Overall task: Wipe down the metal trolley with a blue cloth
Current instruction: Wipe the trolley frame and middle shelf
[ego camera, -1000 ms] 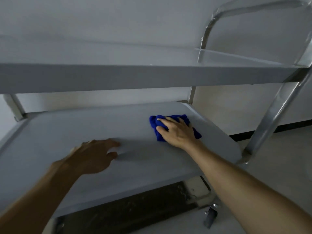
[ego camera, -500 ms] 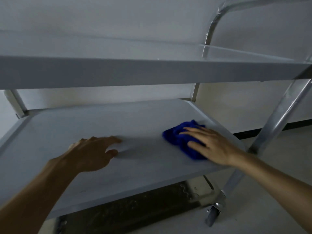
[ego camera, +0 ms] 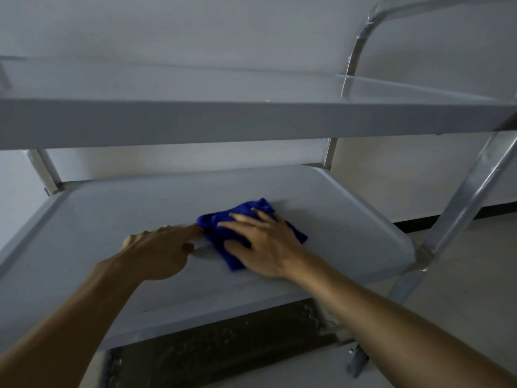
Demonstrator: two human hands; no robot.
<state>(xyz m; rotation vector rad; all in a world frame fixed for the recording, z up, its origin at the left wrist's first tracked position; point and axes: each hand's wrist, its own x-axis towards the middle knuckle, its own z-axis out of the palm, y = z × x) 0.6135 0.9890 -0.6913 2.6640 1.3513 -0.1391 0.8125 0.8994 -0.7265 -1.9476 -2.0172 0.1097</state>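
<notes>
The metal trolley has a middle shelf (ego camera: 112, 219) and a top shelf (ego camera: 195, 121) above it. A crumpled blue cloth (ego camera: 223, 219) lies near the middle of the middle shelf. My right hand (ego camera: 265, 245) presses flat on the cloth with spread, straight fingers. My left hand (ego camera: 159, 250) rests on the shelf just left of the cloth, and its extended fingers reach the cloth's left edge. Much of the cloth is hidden under my right hand.
A shiny tubular handle frame (ego camera: 458, 208) slants up at the trolley's right end. A lower dark shelf (ego camera: 223, 351) shows beneath, with a caster wheel (ego camera: 356, 365) on the pale floor. A white wall stands behind.
My right hand slid the cloth leftward from the shelf's right edge toward the middle. My left hand moved slightly right, and its fingertips now meet the cloth.
</notes>
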